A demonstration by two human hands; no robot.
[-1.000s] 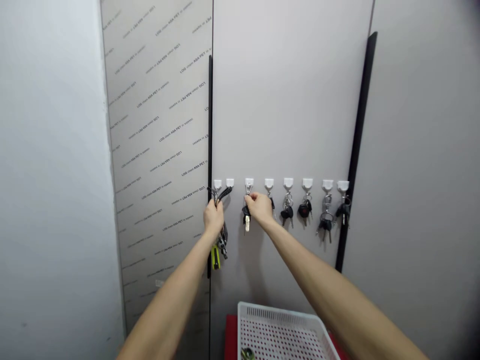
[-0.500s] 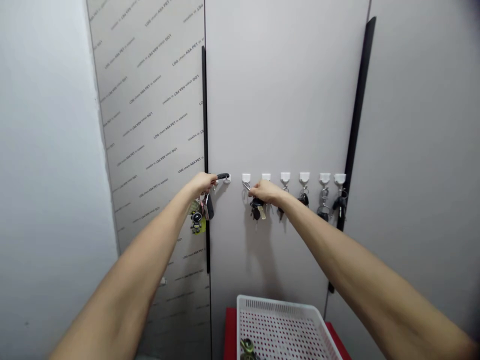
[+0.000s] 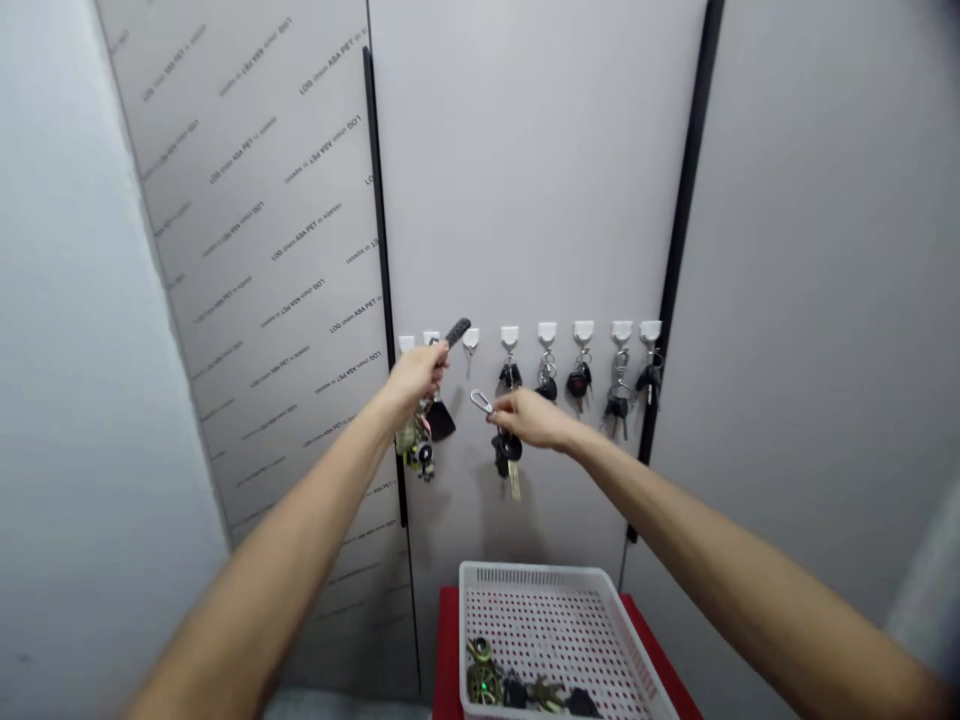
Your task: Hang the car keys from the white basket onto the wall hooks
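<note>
One key bunch (image 3: pixel 508 455) hangs straight down beneath the pinching right hand (image 3: pixel 534 418), its carabiner (image 3: pixel 481 402) pointing up-left. The left hand (image 3: pixel 418 374) clutches a strap bunch (image 3: pixel 429 432). Open panel (image 3: pixel 465 480) lies between them, basket (image 3: pixel 525 572) below.

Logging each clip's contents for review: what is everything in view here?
Hooks: eight, white, in a row on the grey door.
Hanging key bunches: five, mostly black, on the five rightmost hooks.
Basket: one, white, perforated, below the hooks on a red surface.
Loose keys: several, dark, in the basket.
Handle strips: two, black, vertical, at door edges.
Printed panel: one, grey, left of the door.
Left hand: holds the strapped key bunch by the left hooks.
Right hand: holds the clipped key bunch, off the hooks.
</note>
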